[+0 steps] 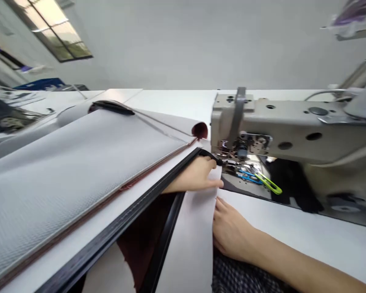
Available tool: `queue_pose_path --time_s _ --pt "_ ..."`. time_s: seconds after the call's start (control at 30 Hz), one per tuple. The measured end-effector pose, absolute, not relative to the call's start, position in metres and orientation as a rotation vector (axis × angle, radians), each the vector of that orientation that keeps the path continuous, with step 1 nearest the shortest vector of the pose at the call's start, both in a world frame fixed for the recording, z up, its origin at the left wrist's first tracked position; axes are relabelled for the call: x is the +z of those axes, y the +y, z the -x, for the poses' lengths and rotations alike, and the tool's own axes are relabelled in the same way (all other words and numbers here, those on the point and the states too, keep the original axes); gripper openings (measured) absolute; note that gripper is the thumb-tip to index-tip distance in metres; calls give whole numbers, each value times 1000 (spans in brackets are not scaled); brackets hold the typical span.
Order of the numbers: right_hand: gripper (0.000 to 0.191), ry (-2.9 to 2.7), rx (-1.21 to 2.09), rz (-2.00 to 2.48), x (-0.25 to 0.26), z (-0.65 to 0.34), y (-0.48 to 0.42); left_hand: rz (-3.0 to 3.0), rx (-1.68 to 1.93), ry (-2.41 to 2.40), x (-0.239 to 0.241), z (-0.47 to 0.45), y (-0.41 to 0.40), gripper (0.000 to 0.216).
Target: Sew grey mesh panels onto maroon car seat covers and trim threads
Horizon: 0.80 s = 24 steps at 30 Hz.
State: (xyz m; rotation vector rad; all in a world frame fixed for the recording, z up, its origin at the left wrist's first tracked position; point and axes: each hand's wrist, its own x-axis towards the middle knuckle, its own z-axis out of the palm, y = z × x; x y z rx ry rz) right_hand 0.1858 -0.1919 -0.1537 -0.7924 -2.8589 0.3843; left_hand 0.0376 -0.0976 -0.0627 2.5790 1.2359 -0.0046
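My left hand (199, 175) reaches out from under a black-trimmed edge (134, 215) and lies on a light grey leather-like panel (198, 228). Its fingers curl at the end of the black trim, close to the needle area of a sewing machine (262, 126), and its thumb points right. My right hand (232, 228) is closed at the panel's right edge, with the fingertips partly hidden. A larger grey piece (79, 162) with a reddish-brown underside spreads over the left. Between the black trims, a dark red lining shows.
A blue clip (248, 176) and a yellow-green clip (270, 183) lie on the machine bed right of the needle. The white table (171, 97) runs back to a pale wall. Black cloth (293, 183) lies under the machine arm. Blurred items stand at far left.
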Motion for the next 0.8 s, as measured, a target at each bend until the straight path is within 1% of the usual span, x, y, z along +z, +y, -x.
queue_pose_path --time_s 0.07,0.1,0.23,0.3,0.37,0.4,0.53,0.67,0.8 --pt "21 -2962 371 866 -152 -181 -190 -2545 45 1218 -87 -49 -113 66" --pt "20 -2995 346 894 -153 -179 -188 -2507 54 1244 -96 -52 -117 71" --pt "24 -2877 54 804 -166 -174 -187 -2284 -1 1432 -106 -53 -116 59" --pt "23 -2778 -30 751 -172 -172 -191 -2231 -34 1446 -105 -47 -115 56" --pt "22 -2738 -32 747 -176 -170 -198 -2210 -37 1405 -105 -39 -122 56" --pt "24 -2725 -29 761 -177 -169 -203 -2204 -32 1375 -107 -34 -128 57" --pt "42 -2662 -130 833 -178 -166 -220 -2211 16 1284 -114 -20 -156 62" --pt "39 -2683 -185 821 -180 -165 -226 -2181 -18 1245 -118 -16 -170 58" --pt "34 -2675 -174 805 -179 -168 -218 -2111 60 1209 -121 -17 -165 61"
